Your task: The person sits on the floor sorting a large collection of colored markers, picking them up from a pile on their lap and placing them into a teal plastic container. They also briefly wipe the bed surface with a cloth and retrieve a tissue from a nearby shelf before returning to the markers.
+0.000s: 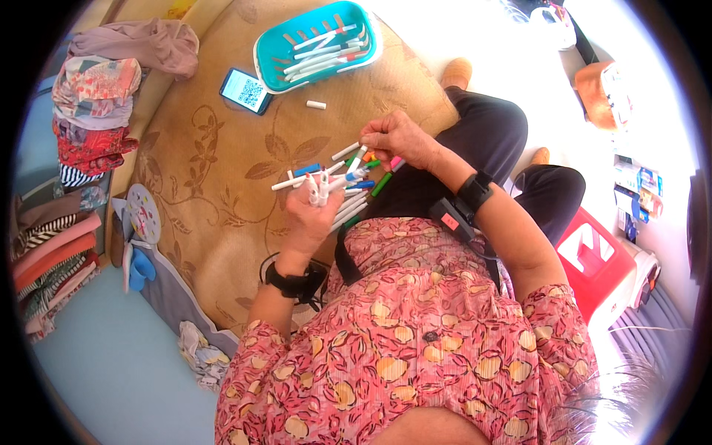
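Note:
My left hand grips a few white markers, whose tips point up and away from me. A marker with a blue end leans out of the same fist. Between thumb and fingers, my right hand pinches a white marker that slants down toward the left hand. Below both hands lies a loose pile of markers, among them a green one, white ones and a blue cap. Part of the pile is hidden by my hands.
A teal basket holding several white markers stands on the brown patterned mat. Beside it lie a phone with a lit code and a white cap. Folded clothes are stacked left; a red plastic stool stands right.

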`<action>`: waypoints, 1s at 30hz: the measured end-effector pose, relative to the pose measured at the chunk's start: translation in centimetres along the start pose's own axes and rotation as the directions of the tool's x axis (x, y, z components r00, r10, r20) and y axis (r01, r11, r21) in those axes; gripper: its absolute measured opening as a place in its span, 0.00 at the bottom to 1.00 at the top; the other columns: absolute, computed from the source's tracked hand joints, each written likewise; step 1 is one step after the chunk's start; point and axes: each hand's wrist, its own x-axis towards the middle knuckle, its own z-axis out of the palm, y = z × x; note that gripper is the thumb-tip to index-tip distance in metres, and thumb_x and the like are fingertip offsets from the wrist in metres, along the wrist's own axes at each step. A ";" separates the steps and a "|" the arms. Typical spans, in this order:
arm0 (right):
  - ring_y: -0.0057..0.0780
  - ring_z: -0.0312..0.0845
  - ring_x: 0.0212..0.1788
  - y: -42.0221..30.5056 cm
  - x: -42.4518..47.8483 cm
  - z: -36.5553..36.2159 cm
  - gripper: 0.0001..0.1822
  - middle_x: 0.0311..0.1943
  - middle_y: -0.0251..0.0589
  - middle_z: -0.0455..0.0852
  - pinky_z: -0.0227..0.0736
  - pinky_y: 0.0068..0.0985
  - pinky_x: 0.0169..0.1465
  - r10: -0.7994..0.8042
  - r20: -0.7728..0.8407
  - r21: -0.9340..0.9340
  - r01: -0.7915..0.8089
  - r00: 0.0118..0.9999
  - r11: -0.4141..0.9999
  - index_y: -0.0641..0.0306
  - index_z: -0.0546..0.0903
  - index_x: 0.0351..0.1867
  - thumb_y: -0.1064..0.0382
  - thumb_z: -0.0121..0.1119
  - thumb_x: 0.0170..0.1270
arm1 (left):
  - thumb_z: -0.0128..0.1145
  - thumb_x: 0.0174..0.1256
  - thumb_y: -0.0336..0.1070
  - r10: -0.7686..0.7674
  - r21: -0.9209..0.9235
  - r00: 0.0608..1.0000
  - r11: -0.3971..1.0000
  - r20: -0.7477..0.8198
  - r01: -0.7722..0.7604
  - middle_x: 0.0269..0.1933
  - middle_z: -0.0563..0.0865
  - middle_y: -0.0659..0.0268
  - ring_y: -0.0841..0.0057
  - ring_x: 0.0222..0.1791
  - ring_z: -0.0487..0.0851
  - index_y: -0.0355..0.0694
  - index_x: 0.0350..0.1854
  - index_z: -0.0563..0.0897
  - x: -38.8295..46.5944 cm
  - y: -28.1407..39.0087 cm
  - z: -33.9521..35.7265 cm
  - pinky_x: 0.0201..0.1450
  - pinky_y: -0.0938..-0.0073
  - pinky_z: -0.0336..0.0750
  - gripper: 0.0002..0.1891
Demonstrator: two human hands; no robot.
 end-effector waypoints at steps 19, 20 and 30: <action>0.17 0.58 0.12 0.7 0.6 -1.4 0.27 0.15 0.31 0.68 0.53 0.18 0.15 0.103 -0.307 0.357 0.014 0.946 0.934 0.73 0.77 0.32 0.44 0.54 0.65 | 0.62 0.53 0.24 0.398 0.242 0.913 0.881 0.085 -0.407 0.24 0.80 0.65 0.78 0.23 0.78 0.36 0.33 0.79 4.6 -1.9 -1.5 0.28 0.77 0.72 0.06; 0.17 0.58 0.12 0.6 0.6 -1.6 0.27 0.16 0.32 0.68 0.53 0.18 0.15 0.099 -0.326 0.351 0.023 0.940 0.936 0.73 0.77 0.33 0.43 0.53 0.65 | 0.62 0.54 0.24 0.365 0.236 0.928 0.898 0.072 -0.372 0.24 0.79 0.67 0.83 0.24 0.74 0.36 0.32 0.79 5.1 -1.6 -1.9 0.27 0.78 0.70 0.05; 0.17 0.61 0.13 0.7 0.7 -1.6 0.19 0.16 0.33 0.69 0.53 0.18 0.15 0.075 -0.378 0.138 -0.024 0.923 0.990 0.74 0.78 0.35 0.53 0.53 0.64 | 0.60 0.50 0.32 0.454 0.675 0.856 0.552 0.248 -0.489 0.31 0.82 0.50 0.54 0.32 0.80 0.38 0.34 0.80 18.7 3.5 -4.8 0.33 0.62 0.73 0.09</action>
